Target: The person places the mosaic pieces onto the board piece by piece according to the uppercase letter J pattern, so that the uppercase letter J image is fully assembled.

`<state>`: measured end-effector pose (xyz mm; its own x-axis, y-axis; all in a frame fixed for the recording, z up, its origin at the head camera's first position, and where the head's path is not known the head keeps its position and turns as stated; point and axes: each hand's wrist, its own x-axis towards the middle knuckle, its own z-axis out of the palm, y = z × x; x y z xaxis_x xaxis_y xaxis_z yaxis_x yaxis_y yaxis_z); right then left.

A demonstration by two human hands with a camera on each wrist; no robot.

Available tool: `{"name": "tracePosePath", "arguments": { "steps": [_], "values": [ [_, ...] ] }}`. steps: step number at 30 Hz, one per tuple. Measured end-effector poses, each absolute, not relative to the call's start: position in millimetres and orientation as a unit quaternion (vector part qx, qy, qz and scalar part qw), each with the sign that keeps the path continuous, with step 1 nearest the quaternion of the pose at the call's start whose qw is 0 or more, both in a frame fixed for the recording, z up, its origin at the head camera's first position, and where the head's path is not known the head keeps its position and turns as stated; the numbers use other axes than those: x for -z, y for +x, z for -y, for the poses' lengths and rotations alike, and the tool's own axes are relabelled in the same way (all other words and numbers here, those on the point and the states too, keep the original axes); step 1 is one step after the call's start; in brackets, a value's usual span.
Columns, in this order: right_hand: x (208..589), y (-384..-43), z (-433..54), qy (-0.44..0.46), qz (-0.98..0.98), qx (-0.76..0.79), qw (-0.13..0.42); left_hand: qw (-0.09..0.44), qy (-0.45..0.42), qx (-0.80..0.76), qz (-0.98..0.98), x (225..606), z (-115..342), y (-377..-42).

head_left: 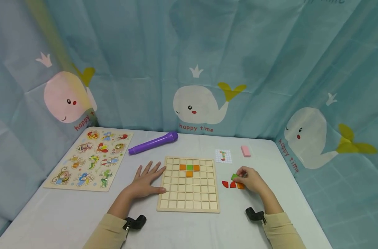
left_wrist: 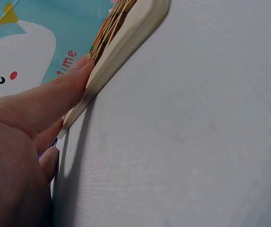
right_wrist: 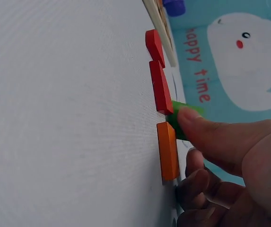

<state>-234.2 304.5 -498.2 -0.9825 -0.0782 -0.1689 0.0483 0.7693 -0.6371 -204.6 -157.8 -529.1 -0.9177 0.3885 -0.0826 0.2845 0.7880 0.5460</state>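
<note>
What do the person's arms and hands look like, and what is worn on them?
The left sleeve and right sleeve are plain beige. A small, bent black device sits at the left cuff, a similar one at the right. The left hand and right hand wear no gloves.

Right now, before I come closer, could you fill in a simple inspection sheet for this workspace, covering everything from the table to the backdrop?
Surface: white-covered table.
Job's things: wooden grid board bearing three orange squares and one green square; two red pieces and an orange piece beside it; pattern card near its far right corner.
Clutter: purple toy, animal picture board, pink block.
Hands: left hand touches the grid board's left edge, fingers spread; right hand pinches a green piece.
Cables: nothing seen.
Surroundings: blue curtain printed with whales and "happy time".
</note>
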Motion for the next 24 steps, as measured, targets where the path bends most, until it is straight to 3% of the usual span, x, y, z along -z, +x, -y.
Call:
{"name": "tracePosePath", "arguments": {
  "steps": [24],
  "values": [
    [478.8,-239.8,-243.1,-0.077,-0.922,0.378,0.02,0.097,0.177,-0.275,-0.94,528.3,157.3,-203.9]
  ]
}}
